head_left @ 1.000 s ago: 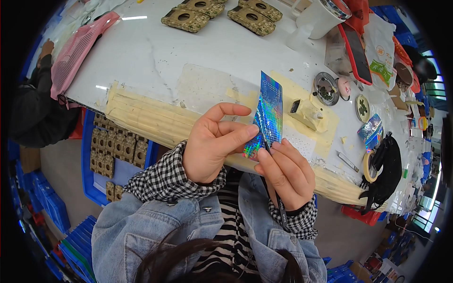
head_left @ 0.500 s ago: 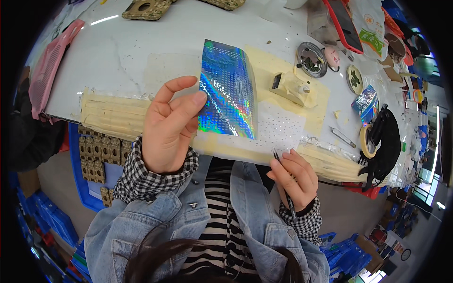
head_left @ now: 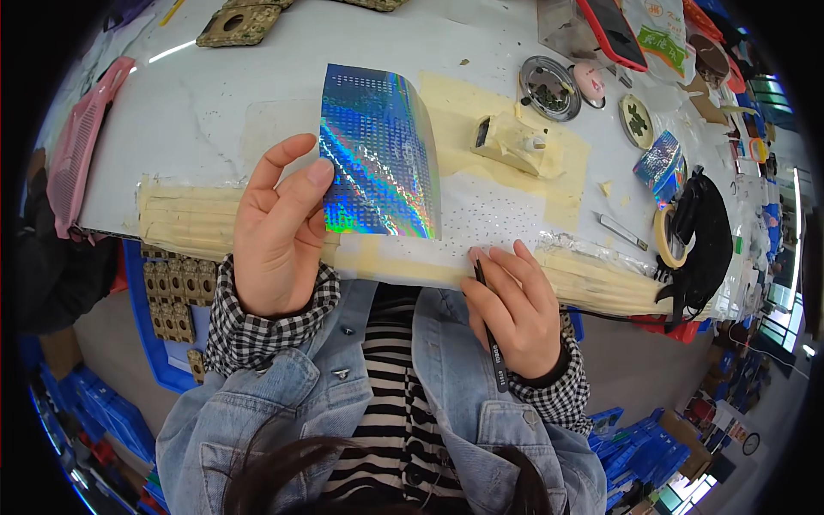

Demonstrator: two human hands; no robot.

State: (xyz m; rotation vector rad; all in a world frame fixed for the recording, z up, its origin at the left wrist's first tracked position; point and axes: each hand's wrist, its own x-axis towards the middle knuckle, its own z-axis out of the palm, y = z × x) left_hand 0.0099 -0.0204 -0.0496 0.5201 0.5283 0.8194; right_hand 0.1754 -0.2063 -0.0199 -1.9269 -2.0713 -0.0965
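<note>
My left hand (head_left: 279, 236) pinches the left edge of a shiny blue holographic sticker sheet (head_left: 378, 154) between thumb and fingers. The sheet is raised over the table, slightly curved, with rows of tiny cut marks. Slim black tweezers (head_left: 496, 365) are in my right hand (head_left: 524, 322), which is closed around them near the table's front edge. Their tips are partly hidden by my fingers. Just beyond that hand lies a white sheet (head_left: 493, 215) dotted with many tiny dark specks. Behind it stands a small block wrapped in cream tape (head_left: 515, 148).
A round metal dish (head_left: 549, 88) and an oval dish (head_left: 636, 120) hold small dark green bits. Farther right are a utility knife (head_left: 622, 230), a tape roll (head_left: 674, 245) and a black cloth item (head_left: 702, 240). A blue tray (head_left: 154, 343) of camouflage-patterned parts sits below the table edge.
My left hand has carried the holographic sheet a little to the left. My right hand has shifted slightly left and turned the tweezers. The whole view has also shifted a bit.
</note>
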